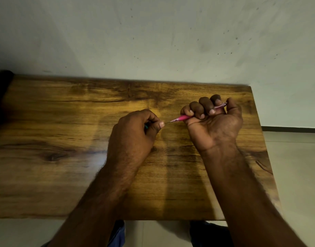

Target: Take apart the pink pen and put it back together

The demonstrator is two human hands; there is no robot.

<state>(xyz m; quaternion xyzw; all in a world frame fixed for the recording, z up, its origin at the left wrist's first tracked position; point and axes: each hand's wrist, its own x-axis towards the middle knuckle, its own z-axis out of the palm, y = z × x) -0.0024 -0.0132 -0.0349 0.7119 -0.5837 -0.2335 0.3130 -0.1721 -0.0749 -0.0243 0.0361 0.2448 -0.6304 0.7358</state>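
Head view: pink pen (184, 117) clamped in right hand (213, 122) fist above wooden bench (64, 122); left hand (133, 132) fingers (161, 124) pinched together at its thin tip. Pale wall (153, 32) behind; bench bare around hands.

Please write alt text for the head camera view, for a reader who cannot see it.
The right hand grips a pink pen in a fist above a wooden table, its tip toward the left hand, whose fingers pinch at a thin part at the tip. A pale wall stands behind.
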